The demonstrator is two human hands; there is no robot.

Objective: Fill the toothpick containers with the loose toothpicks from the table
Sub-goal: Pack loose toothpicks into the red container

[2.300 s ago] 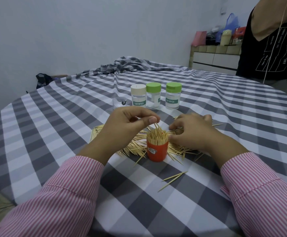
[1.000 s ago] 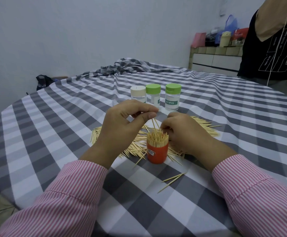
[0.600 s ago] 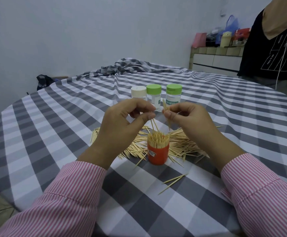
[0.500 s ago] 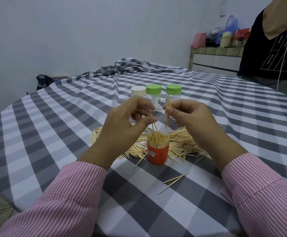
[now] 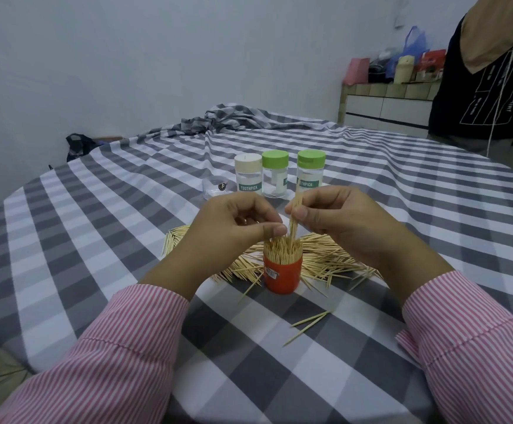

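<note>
Grey-and-white checked cloth covers the whole desk in front of you, bunched into folds at its far edge. Beyond the desk's far right stands a person in a black printed top, and behind them a tiled counter carries bags and boxes. Your two arms come in from below in pink-and-white striped sleeves. Your left hand hovers just over the orange container, its thumb and forefinger pressed together at the tips of the packed sticks; whether that grip actually holds a stick, you cannot tell from here. Your right hand pinches a small bundle of toothpicks between thumb and fingers, held nearly upright, its lower end reaching down into the container's mouth. A pile of loose toothpicks lies spread on the cloth behind and to both sides of the container, under your hands. Three clear capped jars stand in a row farther back: one with a cream cap on the left and two with green caps beside it. The orange container stands upright between your wrists, crammed with toothpicks that stick up above its rim. A few stray toothpicks lie apart on the cloth, nearer to you.
</note>
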